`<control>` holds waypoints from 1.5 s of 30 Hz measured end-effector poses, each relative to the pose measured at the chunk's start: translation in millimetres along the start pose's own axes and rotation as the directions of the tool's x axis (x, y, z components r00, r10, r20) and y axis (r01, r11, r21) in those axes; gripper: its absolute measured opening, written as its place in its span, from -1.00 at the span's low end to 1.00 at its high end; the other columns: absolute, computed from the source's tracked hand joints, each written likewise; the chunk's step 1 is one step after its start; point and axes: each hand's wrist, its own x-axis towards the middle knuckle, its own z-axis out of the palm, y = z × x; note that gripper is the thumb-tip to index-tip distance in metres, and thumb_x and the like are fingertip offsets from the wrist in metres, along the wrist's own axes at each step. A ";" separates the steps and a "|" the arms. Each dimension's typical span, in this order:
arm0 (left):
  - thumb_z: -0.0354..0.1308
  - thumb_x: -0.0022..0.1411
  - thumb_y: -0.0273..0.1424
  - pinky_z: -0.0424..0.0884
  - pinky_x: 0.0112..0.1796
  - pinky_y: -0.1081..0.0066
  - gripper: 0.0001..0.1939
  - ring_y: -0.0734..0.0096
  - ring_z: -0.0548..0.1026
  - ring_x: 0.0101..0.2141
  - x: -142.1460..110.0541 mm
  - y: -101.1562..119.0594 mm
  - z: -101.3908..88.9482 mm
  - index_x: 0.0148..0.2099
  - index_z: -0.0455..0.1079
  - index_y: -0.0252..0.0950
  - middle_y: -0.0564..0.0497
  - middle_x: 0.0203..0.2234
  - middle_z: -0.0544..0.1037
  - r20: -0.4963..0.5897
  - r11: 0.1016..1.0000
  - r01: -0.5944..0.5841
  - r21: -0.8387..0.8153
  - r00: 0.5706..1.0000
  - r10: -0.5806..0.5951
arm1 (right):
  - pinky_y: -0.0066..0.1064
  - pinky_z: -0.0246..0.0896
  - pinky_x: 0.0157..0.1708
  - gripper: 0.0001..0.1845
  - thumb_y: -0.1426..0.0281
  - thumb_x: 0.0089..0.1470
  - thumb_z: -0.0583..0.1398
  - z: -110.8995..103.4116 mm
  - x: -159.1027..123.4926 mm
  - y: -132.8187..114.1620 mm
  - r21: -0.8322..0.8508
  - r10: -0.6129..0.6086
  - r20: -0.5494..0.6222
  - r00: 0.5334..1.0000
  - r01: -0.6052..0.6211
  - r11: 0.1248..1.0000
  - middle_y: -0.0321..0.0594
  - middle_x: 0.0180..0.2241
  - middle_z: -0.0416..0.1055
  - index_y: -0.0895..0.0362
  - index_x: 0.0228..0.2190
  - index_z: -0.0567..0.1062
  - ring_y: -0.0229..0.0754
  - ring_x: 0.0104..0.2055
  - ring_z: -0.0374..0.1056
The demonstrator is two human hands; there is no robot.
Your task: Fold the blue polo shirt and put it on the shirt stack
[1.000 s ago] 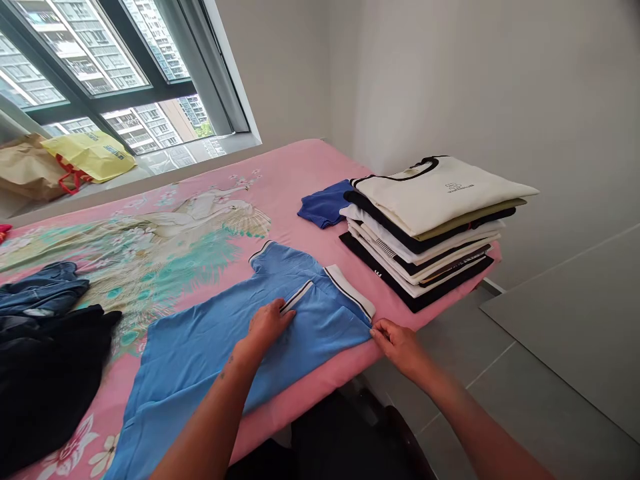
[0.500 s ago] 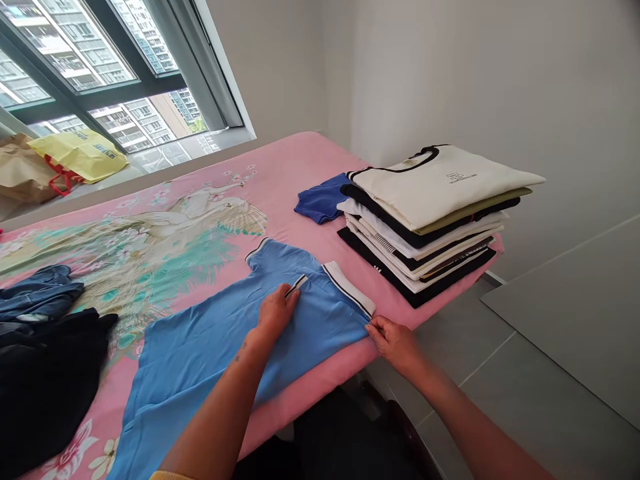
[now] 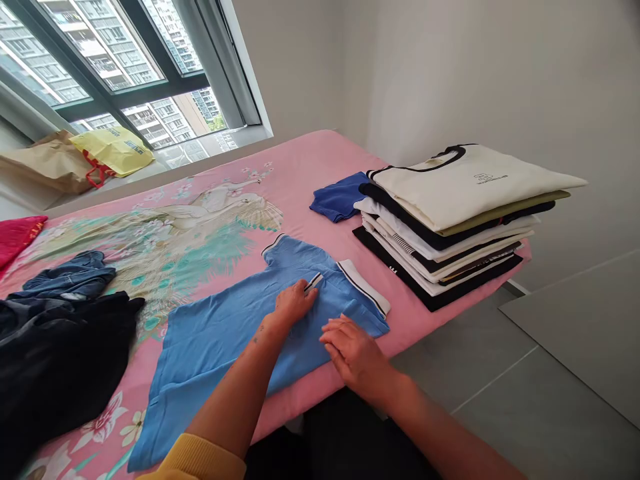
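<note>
A light blue polo shirt (image 3: 220,333) with a white, dark-edged collar (image 3: 364,287) lies on the bed, partly folded over. My left hand (image 3: 295,303) rests on its upper part, with the fingers closed on the fabric at the striped sleeve cuff (image 3: 313,283). Just below the collar, my right hand (image 3: 353,350) is over the shirt's near edge. Its fingers are loosely stretched out and grip nothing; whether they touch the fabric I cannot tell.
A stack of folded shirts (image 3: 450,220) stands at the bed's right corner, beside a folded dark blue garment (image 3: 337,197). Dark clothes (image 3: 65,360) and jeans (image 3: 75,273) lie left on the pink floral sheet (image 3: 295,160). Bags (image 3: 117,150) sit by the window.
My right hand has let go of the collar's near end and moved left over the shirt. My left hand stays at the cuff. The view has turned slightly left.
</note>
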 end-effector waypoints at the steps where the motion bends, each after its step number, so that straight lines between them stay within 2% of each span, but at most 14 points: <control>1: -0.11 0.23 -0.09 0.25 -0.28 0.37 -0.59 0.22 0.47 -0.22 -0.6 -1.0 -0.8 -0.09 0.34 -0.25 -0.07 -0.23 0.55 0.000 1.000 -0.002 -0.008 1.000 0.002 | -0.14 -0.05 0.19 -0.71 0.44 0.16 0.00 10.8 6.7 3.5 -0.067 0.021 0.013 1.000 -0.020 0.998 -0.13 -0.04 0.36 0.13 -0.14 0.42 -0.15 0.10 0.17; 4: -0.11 0.22 -0.04 0.27 -0.28 0.38 -0.56 0.25 0.47 -0.21 -7.4 -7.8 -0.9 -0.05 0.29 -0.22 -0.05 -0.19 0.53 -0.035 1.000 -0.016 -0.025 0.999 0.015 | -0.06 -0.21 0.23 -0.52 0.32 0.15 0.02 39.1 16.1 26.1 -0.285 0.133 0.046 0.990 -0.115 0.952 -0.05 0.16 0.15 0.20 0.09 0.27 -0.05 0.26 -0.07; 8: -0.01 0.14 0.01 0.29 -0.26 0.32 -0.48 0.19 0.47 -0.22 -21.7 -23.8 5.5 0.05 0.23 -0.18 -0.05 -0.21 0.51 -0.084 0.997 -0.066 -0.033 0.994 0.063 | -0.09 -0.33 0.25 -0.39 0.23 0.16 0.00 55.5 10.6 48.2 -0.414 0.137 0.093 0.986 -0.087 0.906 -0.11 0.26 -0.07 0.18 0.20 0.09 -0.08 0.31 -0.25; 11: 0.08 0.06 0.02 0.31 -0.32 0.33 -0.38 0.24 0.47 -0.32 -26.3 -40.5 6.2 0.09 0.22 -0.19 0.00 -0.37 0.50 -0.003 0.978 -0.024 -0.208 1.000 0.024 | -0.10 -0.35 0.25 -0.40 0.23 0.18 -0.04 55.7 7.2 48.2 -0.432 0.130 0.099 0.987 -0.075 0.899 -0.13 0.26 -0.10 0.16 0.21 0.07 -0.09 0.31 -0.27; 15: 0.27 -0.08 -0.18 0.35 -0.32 0.36 -0.33 0.32 0.45 -0.35 -29.2 -60.8 1.1 0.10 0.24 -0.22 0.04 -0.38 0.47 0.075 0.921 -0.084 -0.380 0.990 0.121 | -0.08 -0.31 0.24 -0.40 0.27 0.15 -0.01 55.8 8.7 43.7 -0.461 0.162 0.113 0.980 -0.093 0.883 -0.10 0.25 -0.06 0.19 0.19 0.11 -0.06 0.30 -0.22; 19: 0.15 0.08 -0.32 0.30 -0.10 0.27 -0.49 0.25 0.40 -0.13 -55.6 -66.3 7.9 0.10 0.23 -0.23 -0.07 -0.16 0.43 -0.154 0.942 -0.078 -0.325 0.988 0.028 | -0.05 -0.24 0.21 -0.42 0.30 0.12 0.01 58.3 8.3 38.8 -0.484 0.170 0.122 0.978 -0.091 0.870 -0.07 0.23 0.00 0.20 0.16 0.16 -0.03 0.28 -0.14; 22: 0.02 0.21 -0.31 0.24 0.00 0.26 -0.63 0.25 0.33 -0.02 -93.7 -70.6 22.8 0.07 0.25 -0.21 -0.10 -0.05 0.38 -0.387 0.948 -0.216 -0.233 0.915 0.113 | -0.01 -0.20 0.19 -0.48 0.31 0.15 -0.03 58.6 7.5 31.9 -0.477 0.156 0.074 0.985 -0.102 0.873 -0.06 0.19 0.11 0.20 0.13 0.22 -0.01 0.25 -0.05; 24: -0.04 0.25 -0.30 0.23 0.01 0.23 -0.68 0.25 0.32 0.00 -122.4 -83.6 32.8 0.05 0.26 -0.19 -0.09 -0.04 0.39 -0.448 0.955 -0.245 -0.166 0.882 0.148 | -0.04 -0.18 0.19 -0.51 0.30 0.18 -0.08 58.8 8.8 29.1 -0.450 0.107 0.047 0.993 -0.075 0.890 -0.07 0.16 0.16 0.19 0.10 0.24 -0.04 0.23 -0.01; 26: -0.07 0.27 -0.32 0.21 0.03 0.21 -0.69 0.25 0.30 0.02 -152.3 -109.1 39.7 0.04 0.26 -0.21 -0.10 -0.02 0.38 -0.503 0.978 -0.151 -0.141 0.862 0.060 | -0.08 -0.16 0.19 -0.51 0.27 0.20 -0.11 61.4 10.8 30.8 -0.422 0.048 0.035 0.998 -0.029 0.906 -0.09 0.15 0.18 0.19 0.09 0.26 -0.06 0.23 0.00; 29: -0.07 0.26 -0.34 0.19 0.05 0.19 -0.69 0.20 0.28 0.04 -198.9 -165.2 43.7 0.03 0.27 -0.27 -0.15 -0.01 0.37 -0.575 0.978 0.142 -0.150 0.793 -0.203 | -0.07 -0.11 0.17 -0.50 0.22 0.19 -0.11 71.9 12.1 41.5 -0.425 0.015 0.048 0.999 0.007 0.905 -0.07 0.11 0.23 0.19 0.05 0.29 -0.04 0.21 0.04; 33: 0.03 0.17 -0.26 0.25 -0.01 0.15 -0.64 0.12 0.36 -0.05 -254.2 -234.2 45.0 0.00 0.30 -0.28 -0.15 -0.09 0.43 -0.493 0.875 0.448 -0.181 0.729 -0.475 | 0.01 -0.16 0.18 -0.50 0.21 0.17 -0.09 84.9 8.8 54.9 -0.454 -0.021 0.045 0.999 0.039 0.890 -0.04 0.09 0.25 0.18 0.04 0.30 0.00 0.19 0.06; 38: 0.08 0.09 -0.24 0.23 0.00 0.20 -0.55 0.16 0.34 -0.02 -281.1 -255.1 38.5 0.05 0.28 -0.22 -0.09 -0.04 0.42 -0.413 0.883 0.423 -0.204 0.780 -0.470 | 0.03 -0.08 0.15 -0.51 0.17 0.16 -0.08 67.7 -4.0 46.4 -0.368 -0.074 -0.056 0.996 0.049 0.929 -0.05 0.08 0.25 0.16 -0.01 0.32 0.04 0.20 0.05; 41: 0.04 0.05 -0.43 0.11 0.08 0.23 -0.45 0.20 0.23 0.09 -266.0 -246.6 27.5 0.15 0.21 -0.20 -0.06 0.09 0.32 -0.385 0.958 0.253 -0.136 0.878 -0.286 | -0.01 0.02 0.11 -0.57 0.15 0.14 -0.03 48.0 -20.6 38.2 -0.284 -0.114 -0.091 0.989 0.084 0.955 -0.07 0.01 0.31 0.13 -0.10 0.39 0.04 0.16 0.10; 45: 0.02 -0.08 -0.56 -0.01 0.11 0.19 -0.33 0.20 0.20 0.11 -225.8 -241.4 6.8 0.15 0.22 -0.14 -0.04 0.09 0.33 -0.199 0.990 0.119 -0.074 0.971 -0.132 | -0.02 0.07 0.09 -0.64 0.16 0.11 0.03 27.6 -48.7 36.0 -0.250 -0.112 -0.113 0.987 0.081 0.965 -0.12 -0.07 0.37 0.09 -0.18 0.44 0.03 0.10 0.18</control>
